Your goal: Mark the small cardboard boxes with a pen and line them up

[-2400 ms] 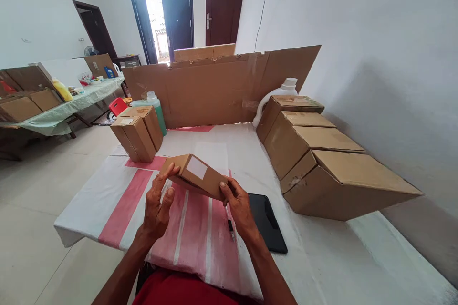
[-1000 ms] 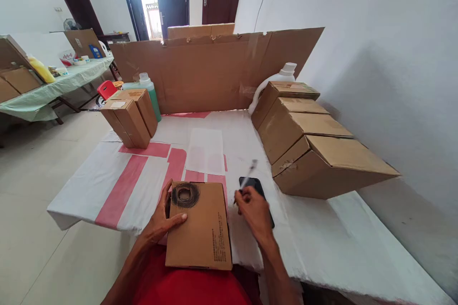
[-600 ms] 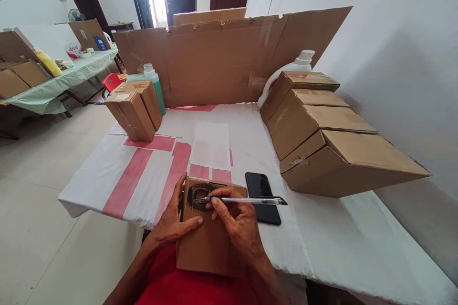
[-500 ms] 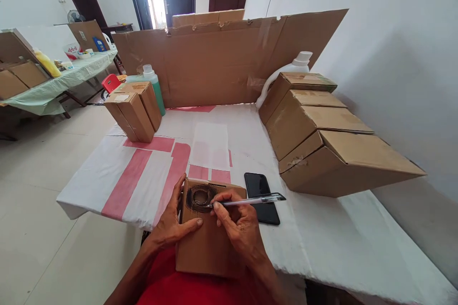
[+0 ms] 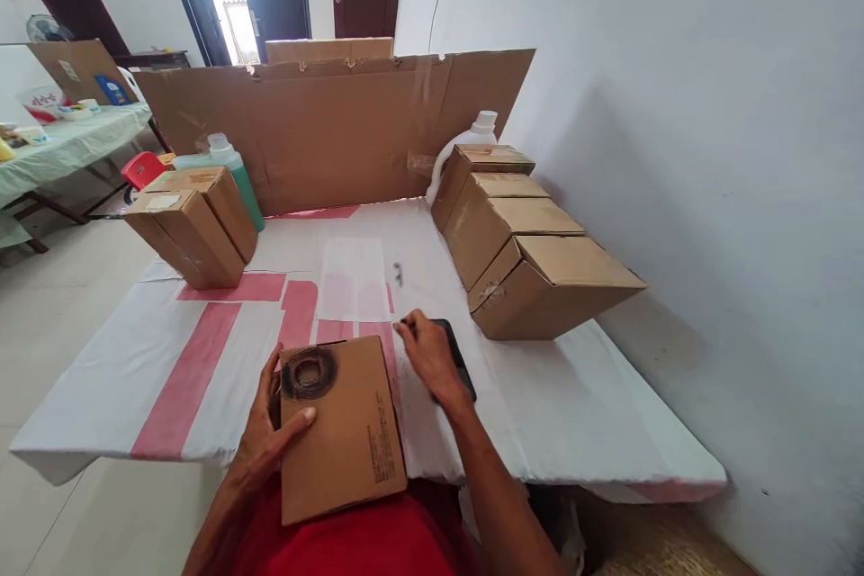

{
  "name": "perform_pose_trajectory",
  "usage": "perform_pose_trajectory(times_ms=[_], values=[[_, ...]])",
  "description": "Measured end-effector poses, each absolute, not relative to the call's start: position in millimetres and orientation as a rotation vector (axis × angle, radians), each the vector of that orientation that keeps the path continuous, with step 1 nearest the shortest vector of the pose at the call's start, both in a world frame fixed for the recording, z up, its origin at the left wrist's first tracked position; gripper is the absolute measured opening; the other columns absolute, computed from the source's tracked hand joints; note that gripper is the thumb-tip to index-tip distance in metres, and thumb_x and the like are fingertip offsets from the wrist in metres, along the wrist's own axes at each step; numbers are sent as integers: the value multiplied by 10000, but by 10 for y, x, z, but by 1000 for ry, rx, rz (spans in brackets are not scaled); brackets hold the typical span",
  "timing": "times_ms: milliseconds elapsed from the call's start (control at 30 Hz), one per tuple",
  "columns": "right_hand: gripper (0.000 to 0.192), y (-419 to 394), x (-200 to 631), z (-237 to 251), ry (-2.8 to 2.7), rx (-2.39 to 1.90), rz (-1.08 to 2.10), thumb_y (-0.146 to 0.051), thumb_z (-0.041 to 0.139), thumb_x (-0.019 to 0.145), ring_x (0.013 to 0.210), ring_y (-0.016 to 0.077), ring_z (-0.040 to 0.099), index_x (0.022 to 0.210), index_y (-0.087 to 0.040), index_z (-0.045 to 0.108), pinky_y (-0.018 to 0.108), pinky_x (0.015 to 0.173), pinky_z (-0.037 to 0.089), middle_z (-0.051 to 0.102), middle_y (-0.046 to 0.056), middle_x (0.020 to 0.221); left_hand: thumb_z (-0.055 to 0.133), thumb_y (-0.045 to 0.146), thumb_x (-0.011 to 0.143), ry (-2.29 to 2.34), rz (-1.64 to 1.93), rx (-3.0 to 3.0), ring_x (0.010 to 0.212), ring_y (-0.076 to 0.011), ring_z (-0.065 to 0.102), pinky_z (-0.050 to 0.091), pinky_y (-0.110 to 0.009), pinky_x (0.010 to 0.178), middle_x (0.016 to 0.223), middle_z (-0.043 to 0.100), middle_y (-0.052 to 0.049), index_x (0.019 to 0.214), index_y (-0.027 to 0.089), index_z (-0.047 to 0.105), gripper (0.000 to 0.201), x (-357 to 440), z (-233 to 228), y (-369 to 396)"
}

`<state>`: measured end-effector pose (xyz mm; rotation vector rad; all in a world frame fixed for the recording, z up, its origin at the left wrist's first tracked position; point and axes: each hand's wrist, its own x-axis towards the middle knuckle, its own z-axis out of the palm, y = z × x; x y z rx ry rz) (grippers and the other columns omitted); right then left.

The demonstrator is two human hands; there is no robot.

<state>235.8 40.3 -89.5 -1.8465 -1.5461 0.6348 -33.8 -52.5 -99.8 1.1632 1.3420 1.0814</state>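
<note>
My left hand [image 5: 262, 432] grips a small cardboard box [image 5: 337, 432] by its left side, thumb on the top face and fingers along the edge. A dark, scribbled ring [image 5: 309, 373] marks the box's upper left corner, and printed lines run down its right side. My right hand [image 5: 432, 358] is off the box, closed in a pinch over a black phone [image 5: 459, 355], partly covering it. The pen [image 5: 398, 274] in it is smeared by motion; its dark far end shows above the fingers, while the clear barrel hardly shows.
Several cardboard boxes [image 5: 526, 243] stand in a row at the right, a white jug [image 5: 472, 130] behind them. More boxes [image 5: 195, 225] and a green bottle [image 5: 247, 189] are at the left. A tall cardboard sheet [image 5: 324, 135] closes off the back of the cloth-covered table [image 5: 553, 414].
My right hand has left the ring drawing and moved away over the phone, the pen swinging upright. The box has turned slightly, uncovering its printed text. The view has shifted right.
</note>
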Motion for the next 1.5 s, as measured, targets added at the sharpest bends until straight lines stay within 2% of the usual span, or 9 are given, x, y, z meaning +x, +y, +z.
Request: perform_pose_trajectory(times_ms=[233, 500, 767, 900, 1033, 1167, 1333, 1400, 1500], values=[[63, 216, 2097, -1180, -1714, -2137, 607, -212, 586, 993, 896, 317, 733, 984, -174, 636, 350, 700, 439, 746, 180, 1001, 771, 530, 814, 1356, 1102, 1104, 1419, -345, 541, 563, -438, 1073, 1589, 499, -110, 1630, 322, 238, 997, -326, -978, -459], [428, -87, 2627, -1067, -1529, -2421, 405, -428, 691, 931, 1238, 432, 582, 1211, -122, 583, 463, 893, 491, 600, 264, 1273, 793, 506, 795, 1327, 1131, 1034, 1431, -346, 521, 513, -456, 1130, 1581, 503, -125, 1601, 270, 321, 964, -149, -893, -390], [692, 30, 2836, -1190, -1336, -2399, 587, -545, 826, 720, 1124, 469, 649, 1149, -53, 593, 465, 833, 506, 673, 315, 1157, 832, 500, 768, 1316, 1145, 1100, 1492, -354, 443, 459, -449, 1180, 1615, 468, -113, 1597, 275, 342, 989, -84, -846, -403], [484, 27, 2831, -1228, -1222, -2244, 653, -489, 745, 750, 1089, 435, 662, 1049, -133, 610, 456, 847, 489, 702, 253, 1106, 822, 509, 776, 1340, 1157, 1134, 1491, -356, 443, 447, -459, 1187, 1629, 445, -111, 1603, 288, 328, 988, -113, -878, -426], [316, -117, 2795, -1286, -1077, -2007, 857, -480, 670, 748, 919, 357, 706, 894, -201, 639, 440, 805, 522, 736, 121, 885, 813, 527, 764, 1327, 1172, 1146, 1436, -362, 508, 474, -459, 1155, 1579, 498, -131, 1571, 251, 375, 959, -100, -841, -426], [487, -360, 2822, -1168, -778, -1643, 1193, -540, 690, 767, 904, 316, 753, 1089, -174, 662, 446, 797, 592, 784, 118, 992, 808, 519, 763, 1306, 1166, 1172, 1419, -367, 521, 468, -476, 1156, 1540, 535, -145, 1571, 230, 383, 957, -88, -804, -425], [547, -597, 2764, -670, -336, -954, 1584, -354, 885, 751, 1033, 294, 759, 1238, -194, 696, 419, 856, 626, 755, 117, 1254, 812, 497, 770, 1295, 1141, 1132, 1434, -359, 507, 447, -481, 1172, 1566, 515, -140, 1575, 237, 377, 951, -99, -856, -428], [507, -630, 2611, -493, -364, -817, 1698, -440, 847, 811, 980, 270, 765, 1225, -173, 726, 375, 797, 632, 761, 138, 1239, 810, 494, 776, 1278, 1139, 1139, 1434, -353, 510, 438, -481, 1179, 1570, 512, -139, 1587, 240, 356, 963, -97, -869, -431], [669, -648, 2251, -368, -389, -562, 1937, -687, 654, 900, 966, 280, 763, 1242, -118, 734, 389, 793, 627, 757, 186, 1237, 817, 489, 770, 1300, 1140, 1206, 1460, -356, 482, 401, -486, 1211, 1580, 505, -133, 1596, 248, 352, 978, -95, -859, -450]])
